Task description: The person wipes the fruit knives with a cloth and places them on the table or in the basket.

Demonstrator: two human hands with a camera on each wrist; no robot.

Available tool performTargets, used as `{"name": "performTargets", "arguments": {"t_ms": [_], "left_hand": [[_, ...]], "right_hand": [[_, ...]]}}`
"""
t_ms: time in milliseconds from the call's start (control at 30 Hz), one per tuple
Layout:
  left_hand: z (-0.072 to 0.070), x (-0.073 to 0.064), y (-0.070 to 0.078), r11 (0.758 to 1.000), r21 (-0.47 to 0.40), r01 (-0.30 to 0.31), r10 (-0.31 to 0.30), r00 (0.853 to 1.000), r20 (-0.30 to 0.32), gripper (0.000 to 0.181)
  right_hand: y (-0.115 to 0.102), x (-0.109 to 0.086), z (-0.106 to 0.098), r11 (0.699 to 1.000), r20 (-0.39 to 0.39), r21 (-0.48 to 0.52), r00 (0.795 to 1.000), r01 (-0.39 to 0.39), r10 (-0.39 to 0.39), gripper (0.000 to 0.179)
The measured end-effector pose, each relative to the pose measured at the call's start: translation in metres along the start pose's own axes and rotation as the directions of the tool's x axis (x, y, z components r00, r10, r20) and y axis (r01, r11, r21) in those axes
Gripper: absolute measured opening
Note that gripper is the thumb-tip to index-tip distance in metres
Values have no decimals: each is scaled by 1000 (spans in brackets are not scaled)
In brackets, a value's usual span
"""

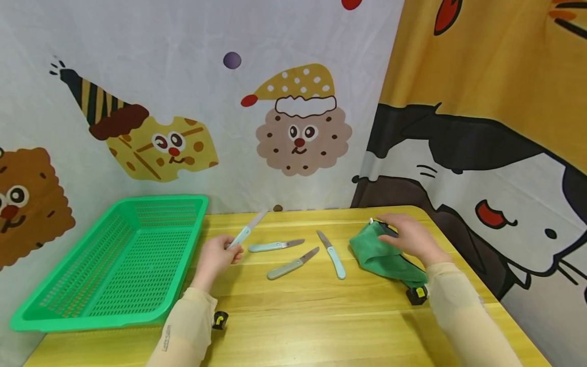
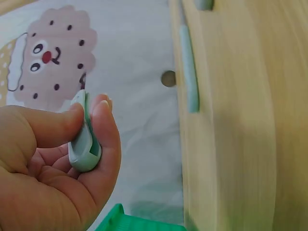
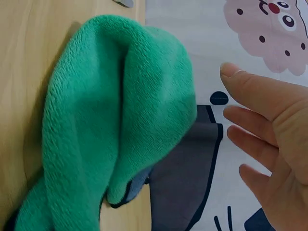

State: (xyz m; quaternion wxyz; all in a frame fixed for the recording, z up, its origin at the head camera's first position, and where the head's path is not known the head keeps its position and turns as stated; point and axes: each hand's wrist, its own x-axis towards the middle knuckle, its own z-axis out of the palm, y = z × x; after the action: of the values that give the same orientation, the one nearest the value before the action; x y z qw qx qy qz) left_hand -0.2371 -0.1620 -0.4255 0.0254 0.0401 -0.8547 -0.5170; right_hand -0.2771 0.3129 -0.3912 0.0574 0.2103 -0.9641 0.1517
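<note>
My left hand (image 1: 215, 256) grips a folding fruit knife (image 1: 247, 229) by its pale blue handle, the blade tilted up and away to the right. Its slotted handle end (image 2: 84, 147) shows between thumb and fingers in the left wrist view. Over the table's right side, my right hand (image 1: 411, 238) is spread beside a bunched green cloth (image 1: 373, 255); the right wrist view has a gap between the fingers and the cloth. Between the hands lie two pale blue knives (image 1: 268, 247) (image 1: 336, 261) and a grey-beige one (image 1: 286, 268), blades unfolded.
A green plastic basket (image 1: 91, 323) with slotted walls stands at the table's left. Behind the wooden table (image 1: 293, 326) hangs a cartoon-printed curtain (image 1: 238, 153), close along the back edge. Small black devices (image 1: 416, 295) sit at both wrists.
</note>
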Motion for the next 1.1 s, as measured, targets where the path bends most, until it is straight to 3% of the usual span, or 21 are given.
{"name": "performTargets", "arguments": {"t_ms": [300, 600, 767, 933, 1100], "left_hand": [[10, -11, 7, 987, -158, -28, 27, 1000, -10, 15], [31, -19, 13, 980, -200, -22, 25, 1000, 11, 11], [38, -22, 14, 975, -220, -33, 36, 999, 8, 9], [41, -24, 12, 970, -239, -37, 40, 999, 8, 10], [40, -28, 12, 965, -260, -34, 37, 999, 5, 11]], "right_hand": [[-6, 11, 11, 996, 7, -24, 996, 89, -89, 51], [-6, 17, 25, 986, 84, -107, 989, 131, -122, 51], [-4, 16, 32, 978, 75, -151, 988, 144, -133, 44], [1, 13, 39, 985, 17, -126, 993, 120, -119, 25], [7, 8, 45, 1000, -37, 14, 999, 9, -9, 14]]}}
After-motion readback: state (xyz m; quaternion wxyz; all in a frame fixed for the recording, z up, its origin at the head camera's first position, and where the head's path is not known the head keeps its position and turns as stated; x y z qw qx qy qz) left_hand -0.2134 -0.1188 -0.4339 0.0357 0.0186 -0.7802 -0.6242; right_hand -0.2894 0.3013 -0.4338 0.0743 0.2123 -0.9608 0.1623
